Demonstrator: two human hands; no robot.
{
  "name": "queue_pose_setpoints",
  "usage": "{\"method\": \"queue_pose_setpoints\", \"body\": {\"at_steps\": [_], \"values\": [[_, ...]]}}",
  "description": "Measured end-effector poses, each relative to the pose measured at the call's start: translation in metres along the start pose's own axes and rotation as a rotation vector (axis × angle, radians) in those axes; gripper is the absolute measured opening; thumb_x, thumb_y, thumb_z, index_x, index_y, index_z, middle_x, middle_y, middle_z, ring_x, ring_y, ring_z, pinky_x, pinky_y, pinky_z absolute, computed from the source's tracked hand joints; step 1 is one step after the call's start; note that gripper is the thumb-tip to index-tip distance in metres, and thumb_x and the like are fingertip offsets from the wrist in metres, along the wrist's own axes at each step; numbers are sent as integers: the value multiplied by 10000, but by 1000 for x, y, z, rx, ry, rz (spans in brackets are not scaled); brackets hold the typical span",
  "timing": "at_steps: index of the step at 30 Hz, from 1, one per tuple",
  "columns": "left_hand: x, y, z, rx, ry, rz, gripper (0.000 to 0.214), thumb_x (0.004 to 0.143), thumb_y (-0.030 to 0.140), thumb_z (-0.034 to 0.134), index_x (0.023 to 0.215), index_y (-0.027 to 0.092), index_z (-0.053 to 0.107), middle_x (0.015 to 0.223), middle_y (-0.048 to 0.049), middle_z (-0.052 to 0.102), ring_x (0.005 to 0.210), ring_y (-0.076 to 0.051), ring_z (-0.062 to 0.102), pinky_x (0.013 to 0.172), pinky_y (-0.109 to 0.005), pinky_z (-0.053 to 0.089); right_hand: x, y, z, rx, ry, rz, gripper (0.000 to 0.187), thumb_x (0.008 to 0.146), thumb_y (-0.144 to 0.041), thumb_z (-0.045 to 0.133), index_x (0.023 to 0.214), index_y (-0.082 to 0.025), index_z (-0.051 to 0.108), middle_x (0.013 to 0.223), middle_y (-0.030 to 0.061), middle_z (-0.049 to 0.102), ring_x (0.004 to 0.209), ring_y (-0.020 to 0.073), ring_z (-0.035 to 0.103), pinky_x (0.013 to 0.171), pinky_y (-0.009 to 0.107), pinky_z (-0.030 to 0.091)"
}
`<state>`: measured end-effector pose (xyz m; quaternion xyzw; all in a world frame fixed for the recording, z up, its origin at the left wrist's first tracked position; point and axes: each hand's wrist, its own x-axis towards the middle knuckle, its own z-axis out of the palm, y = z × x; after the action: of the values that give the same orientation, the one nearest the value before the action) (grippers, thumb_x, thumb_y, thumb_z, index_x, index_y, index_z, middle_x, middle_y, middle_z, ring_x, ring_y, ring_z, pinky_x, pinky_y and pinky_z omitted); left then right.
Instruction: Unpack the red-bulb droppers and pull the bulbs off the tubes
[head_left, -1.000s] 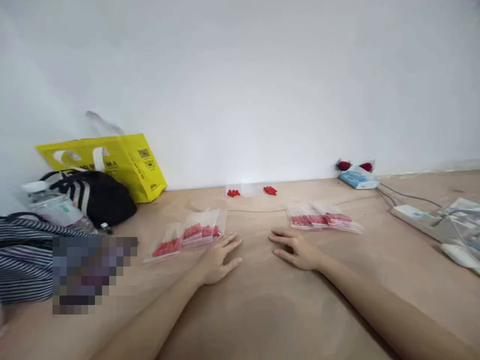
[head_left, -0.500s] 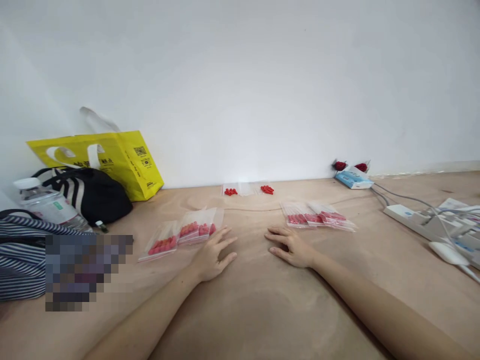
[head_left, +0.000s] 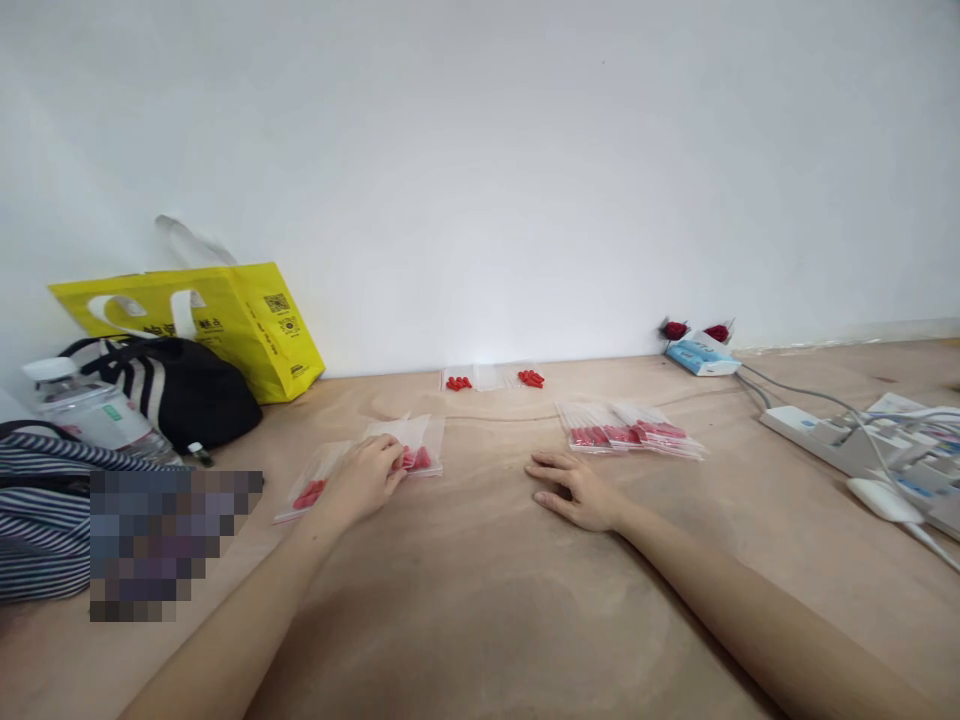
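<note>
My left hand (head_left: 373, 472) lies over the left group of clear zip bags with red capsules inside. Its fingers are bent, with the thumb apart from them, and it covers part of a bag. One left bag (head_left: 307, 492) shows beside my wrist, and another bag (head_left: 429, 455) shows past my fingertips. On the bare wood my right hand (head_left: 581, 490) rests with fingers stretched and holds nothing. Beyond it lies a fanned row of filled bags (head_left: 630, 432). Far back in the middle are two small heaps of red capsules (head_left: 458, 383) by a clear bag (head_left: 491, 377).
A yellow tote bag (head_left: 277, 330), a black bag (head_left: 210, 390), a clear bottle (head_left: 97, 410) and striped cloth (head_left: 45, 520) crowd the left. At right are a blue-white packet (head_left: 701, 357), dark red flowers (head_left: 718, 332), a power strip (head_left: 810, 430) and cables.
My left hand has moved left from the bare wood onto the left bags, its fingers now more bent. My right hand stays in place. The view has shifted slightly.
</note>
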<state>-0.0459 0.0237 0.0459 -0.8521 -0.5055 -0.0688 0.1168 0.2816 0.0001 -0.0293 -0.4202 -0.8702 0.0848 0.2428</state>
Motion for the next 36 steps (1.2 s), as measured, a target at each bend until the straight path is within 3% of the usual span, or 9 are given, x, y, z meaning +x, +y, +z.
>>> {"method": "queue_pose_setpoints", "body": {"at_steps": [8,13,21,26,30,36], "values": [[5,6,4,-93,164,-69,200,850,217,369,751,178,538,814,-45,629,737,-174,572,648,-278,410,0,0,0,-12,-6,-8,436,827,-433,448,1208,-228,499,1269,111,463,1149,248,438,954,443,349],[5,32,24,-107,364,80,186,868,202,357,842,174,539,832,-49,636,786,-172,590,690,-276,438,1,0,-1,-10,-11,-3,437,826,-428,452,1208,-221,499,1263,113,468,1157,245,430,964,439,337],[16,89,55,-201,311,391,230,884,207,357,775,167,555,807,-51,636,789,-167,599,710,-297,470,1,-1,-1,14,16,-3,452,812,-403,480,1222,-212,473,1247,110,480,1136,244,444,945,424,351],[33,111,54,-385,270,362,164,870,234,405,831,182,556,836,-36,636,825,-160,598,738,-292,477,0,-6,-3,17,100,-7,540,767,-385,541,1253,-190,407,1174,110,524,1056,231,488,889,385,386],[28,101,51,-481,278,244,231,801,269,529,1018,189,522,998,-54,610,943,-178,567,812,-320,470,2,-14,-3,-34,133,-45,473,768,-365,541,1200,-188,462,1150,106,533,1026,225,493,865,379,377],[10,68,57,-504,301,180,153,829,192,472,862,184,622,926,-41,646,852,-154,601,775,-301,483,14,-26,4,-112,145,-88,364,784,-361,527,1115,-210,548,1056,85,578,941,215,512,808,369,361]]}}
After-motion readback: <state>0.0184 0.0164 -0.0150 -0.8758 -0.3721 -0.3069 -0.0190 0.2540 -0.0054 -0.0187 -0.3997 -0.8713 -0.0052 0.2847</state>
